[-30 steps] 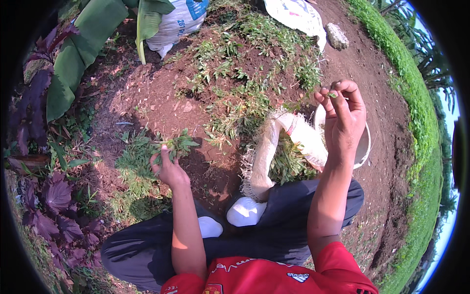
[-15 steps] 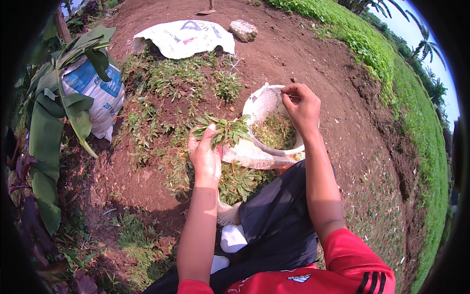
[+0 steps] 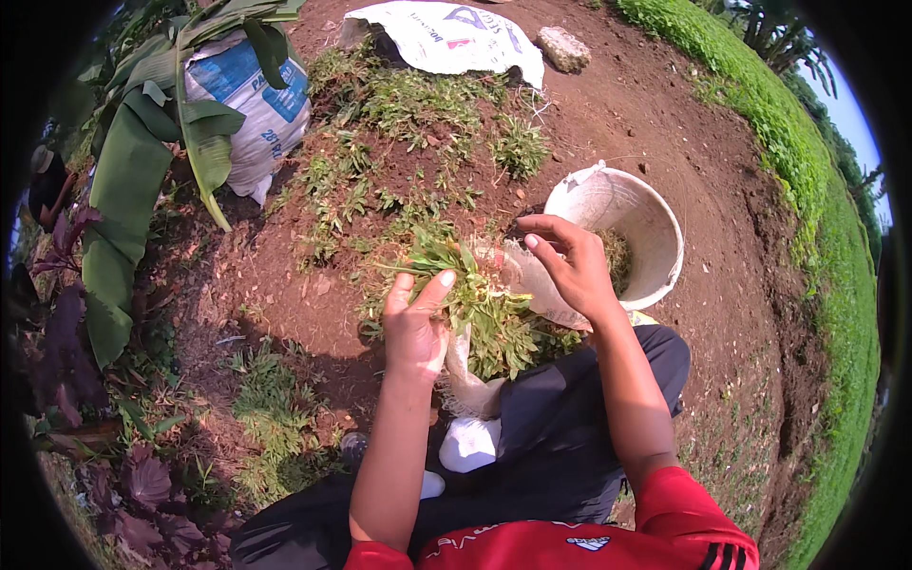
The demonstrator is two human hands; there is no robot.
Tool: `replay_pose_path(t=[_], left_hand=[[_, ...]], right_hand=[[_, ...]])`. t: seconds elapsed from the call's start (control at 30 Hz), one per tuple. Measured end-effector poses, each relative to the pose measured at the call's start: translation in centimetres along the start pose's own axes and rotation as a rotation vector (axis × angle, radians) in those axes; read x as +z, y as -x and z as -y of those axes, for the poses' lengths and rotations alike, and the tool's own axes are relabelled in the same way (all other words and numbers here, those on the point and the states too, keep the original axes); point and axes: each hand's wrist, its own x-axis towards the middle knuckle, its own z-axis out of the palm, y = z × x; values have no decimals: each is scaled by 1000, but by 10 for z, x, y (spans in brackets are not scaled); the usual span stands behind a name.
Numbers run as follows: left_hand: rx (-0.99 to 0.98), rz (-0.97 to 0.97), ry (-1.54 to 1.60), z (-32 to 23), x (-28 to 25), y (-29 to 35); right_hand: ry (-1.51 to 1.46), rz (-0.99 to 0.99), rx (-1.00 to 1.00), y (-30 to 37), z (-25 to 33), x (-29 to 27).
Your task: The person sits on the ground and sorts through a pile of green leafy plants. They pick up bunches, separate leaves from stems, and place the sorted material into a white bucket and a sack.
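Note:
My left hand (image 3: pixel 416 328) is closed around a bunch of leafy green seedlings (image 3: pixel 439 255), the thumb pressed over their stems. To its right my right hand (image 3: pixel 575 266) hangs in front of the bucket, thumb and forefinger apart, with nothing visible between them. Behind that hand a white bucket (image 3: pixel 655 214) stands tilted, holding yellowish-green plant bits, partly hidden by the hand and wrist. More seedlings (image 3: pixel 499 332) lie heaped below my hands, in or beside a pale woven sack (image 3: pixel 467 385).
Uprooted plants (image 3: pixel 418 109) cover the soil ahead, beside a white sack (image 3: pixel 456 38) and a stone (image 3: pixel 563 49). At left, banana leaves (image 3: pixel 123 228) lean on a full blue-and-white sack (image 3: pixel 252 104). A green crop bed (image 3: pixel 807 190) runs along the right. A person (image 3: pixel 46 185) shows at the left edge.
My right hand has come away from the bucket's rim toward the left hand, its fingers parting from a pinch. The left hand still holds its bunch. The whole view has shifted.

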Motion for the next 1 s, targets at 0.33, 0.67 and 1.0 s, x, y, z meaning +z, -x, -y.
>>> replay_pose_path(t=[0.33, 0.67, 1.0], left_hand=[[257, -338, -337, -77, -50, 95], [337, -317, -422, -67, -84, 99], [346, -397, -692, -60, -88, 101]], right_hand=[[-788, 346, 286, 37, 91, 147], [-1063, 135, 265, 67, 87, 203], [35, 78, -423, 54, 108, 159]])
